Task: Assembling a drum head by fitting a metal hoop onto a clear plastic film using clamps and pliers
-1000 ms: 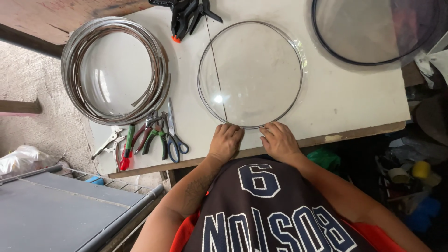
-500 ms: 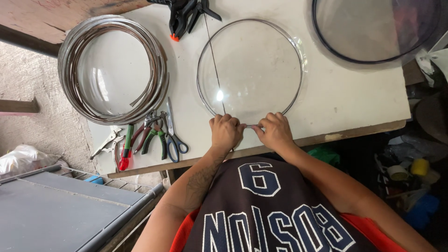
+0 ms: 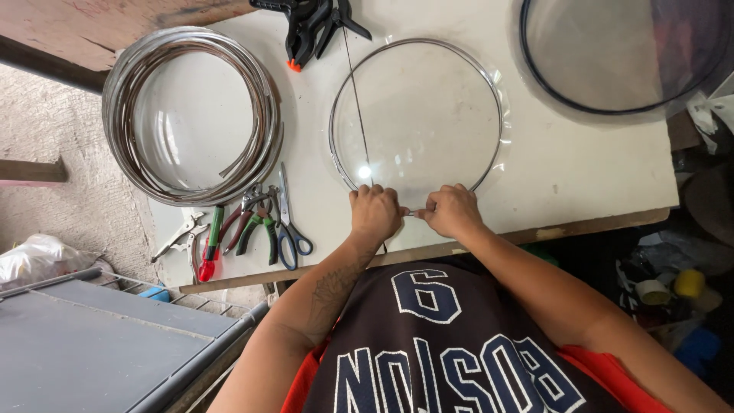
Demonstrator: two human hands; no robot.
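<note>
Looking down from a head camera, a person in a dark sleeveless jersey works at the near edge of a white worktable [image 3: 581, 176]. Both fists rest close together on that edge. The left hand [image 3: 375, 213] is curled shut and the right hand [image 3: 453, 211] is curled shut too; between them each pinches an end of a thin metal strip [image 3: 414, 213], at the point where a metal hoop [image 3: 417, 115] comes nearest the person. That hoop lies flat on the table just beyond the knuckles, ringing a clear round plastic sheet [image 3: 428, 107].

Left of the hoop, near the table's front edge, sits a cluster of hand tools: blue-handled scissors [image 3: 289, 229], green-handled pliers [image 3: 256, 227], a red-handled tool [image 3: 208, 256] and locking pliers [image 3: 180, 235]. Beyond those tools lies a coil of metal banding [image 3: 122, 99], wound in many loops around another clear disc.

Farther than the hoop, at the table's back edge, black spring clamps [image 3: 313, 23] are piled together. Right of the hoop, at the far corner, rests a dark-rimmed clear disc [image 3: 535, 69].
</note>
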